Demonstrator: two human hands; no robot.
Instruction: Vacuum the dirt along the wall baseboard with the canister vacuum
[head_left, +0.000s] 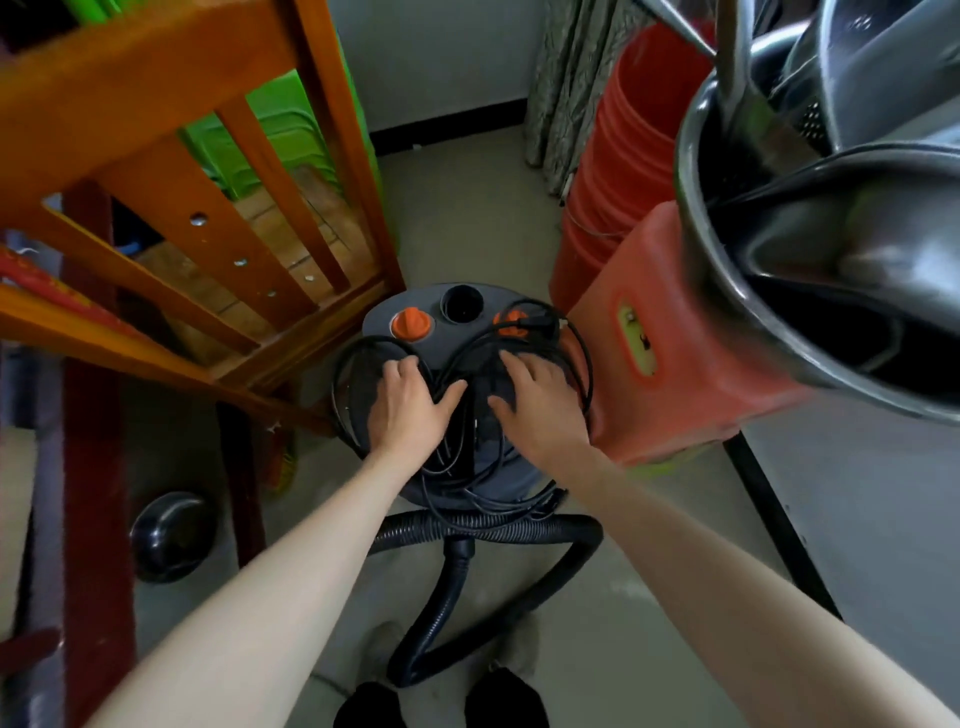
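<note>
A grey canister vacuum (389, 312) with two orange knobs stands on the floor between a wooden chair and a red stool. A black power cord (582, 358) lies coiled in loops on its lid. My left hand (408, 402) rests on the left of the lid, fingers spread over the cord loops. My right hand (537, 397) lies on the right of the lid with its fingers spread over the cord. The black ribbed hose (488, 527) curls on the floor in front of the canister. A dark baseboard (447, 127) runs along the far wall.
An upturned wooden chair (171, 171) crowds the left, with green plastic stools behind it. Stacked red buckets (631, 156) and a red stool (670, 364) bearing metal basins (810, 249) stand on the right. A metal bowl (171, 535) lies on the floor at the left. My shoes show at the bottom.
</note>
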